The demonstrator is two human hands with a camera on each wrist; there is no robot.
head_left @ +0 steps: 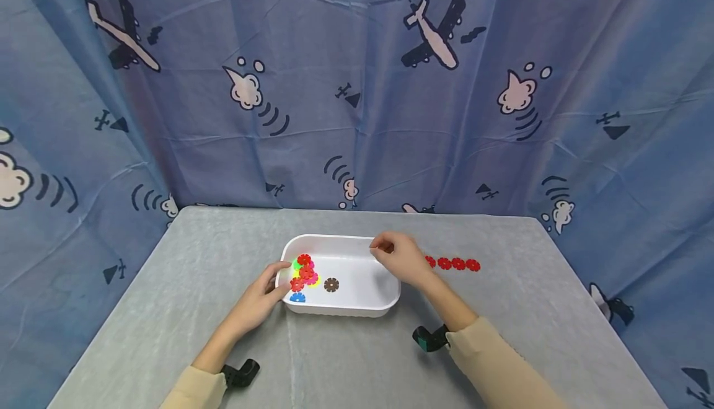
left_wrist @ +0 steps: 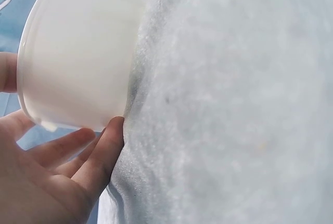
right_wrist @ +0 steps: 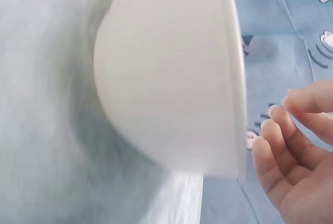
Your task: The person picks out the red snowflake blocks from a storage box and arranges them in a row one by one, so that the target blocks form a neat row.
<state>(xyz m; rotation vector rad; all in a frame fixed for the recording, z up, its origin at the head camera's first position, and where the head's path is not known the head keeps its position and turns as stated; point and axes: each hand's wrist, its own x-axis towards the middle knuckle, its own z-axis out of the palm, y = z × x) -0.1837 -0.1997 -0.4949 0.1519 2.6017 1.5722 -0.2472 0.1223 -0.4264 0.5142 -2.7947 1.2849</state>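
- We see a white tub [head_left: 385, 300] holding red, pink, yellow, green, blue and brown discs [head_left: 305, 274].
- Red discs in a row [head_left: 452, 264] on our grey bench [head_left: 167, 310].
- Blue curtain [head_left: 357, 87], airplane-and-cloud pattern.

Two bare hands, left hand [head_left: 261, 300], right hand [head_left: 403, 259], no rings, no gloves. Short plain nails on right fingers [right_wrist: 276, 130]. Beige long sleeves on both forearms, left sleeve [head_left: 196, 390], right sleeve [head_left: 502, 369], soft knit look, cuffs ending short of wrists. Black wrist mount [head_left: 241, 373] under left cuff. Black mount with teal-green part [head_left: 431, 338] at right cuff. No markings on sleeves.
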